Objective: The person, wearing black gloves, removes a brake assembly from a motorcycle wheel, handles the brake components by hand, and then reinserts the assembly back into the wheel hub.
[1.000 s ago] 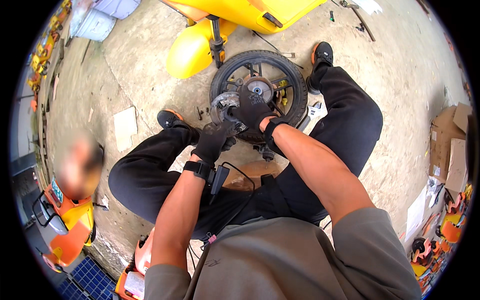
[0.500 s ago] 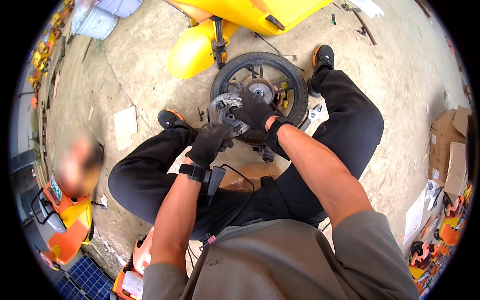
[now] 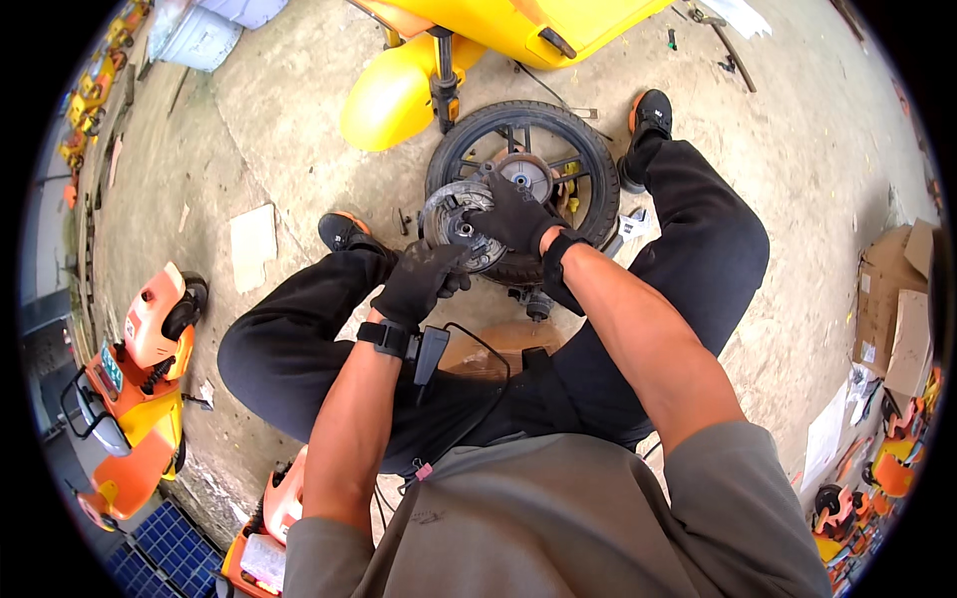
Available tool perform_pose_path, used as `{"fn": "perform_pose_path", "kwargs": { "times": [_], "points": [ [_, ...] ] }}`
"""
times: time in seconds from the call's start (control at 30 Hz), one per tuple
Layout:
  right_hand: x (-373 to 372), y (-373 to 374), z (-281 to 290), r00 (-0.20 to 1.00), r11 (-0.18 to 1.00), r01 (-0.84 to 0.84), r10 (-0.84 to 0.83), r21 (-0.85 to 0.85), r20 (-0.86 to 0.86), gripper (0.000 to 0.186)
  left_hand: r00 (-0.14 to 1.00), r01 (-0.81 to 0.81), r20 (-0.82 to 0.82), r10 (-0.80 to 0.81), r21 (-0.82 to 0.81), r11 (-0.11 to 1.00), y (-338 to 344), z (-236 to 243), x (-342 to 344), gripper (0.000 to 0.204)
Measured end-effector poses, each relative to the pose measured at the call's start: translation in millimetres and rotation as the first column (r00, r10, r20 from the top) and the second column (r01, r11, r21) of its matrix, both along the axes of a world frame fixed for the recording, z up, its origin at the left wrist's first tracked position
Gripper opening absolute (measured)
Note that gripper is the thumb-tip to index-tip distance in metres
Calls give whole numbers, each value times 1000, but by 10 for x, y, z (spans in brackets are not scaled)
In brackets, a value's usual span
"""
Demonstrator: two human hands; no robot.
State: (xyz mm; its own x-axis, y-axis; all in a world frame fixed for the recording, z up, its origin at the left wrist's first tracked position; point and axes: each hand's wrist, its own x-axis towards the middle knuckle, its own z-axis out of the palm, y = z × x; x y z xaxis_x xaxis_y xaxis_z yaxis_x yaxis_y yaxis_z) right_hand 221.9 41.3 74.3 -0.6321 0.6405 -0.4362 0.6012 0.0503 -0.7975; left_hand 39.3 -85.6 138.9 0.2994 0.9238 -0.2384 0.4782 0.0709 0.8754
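Plate held over the near left side of the wheel (contact cannot be told). The left hand's fingers pinch its lower rim, the right hand's its right. It has tilted upward, exposing its face for handling.

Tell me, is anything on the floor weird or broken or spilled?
Yes, a wheel lies on its side between the person's shoes, which looks odd because wheels usually stand upright on a vehicle. Small dark bits also lie loose on the floor to its left. I see no spill, but can't tell if anything's broken.
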Motion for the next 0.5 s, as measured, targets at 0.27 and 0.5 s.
{"fn": "perform_pose_path", "kwargs": {
  "times": [0.27, 0.5],
  "points": [
    [-14, -2, -139, 971, 962, 166, -122, 215, -206, 62, 979, -113, 146, 145, -208, 972, 50, 181, 64, 23],
    [-27, -36, 27, 977, 966, 176, -148, 189, -153, 60, 895, -303, 170, 412, -444, 843, 87, 359, 125, 31]
  ]
}}
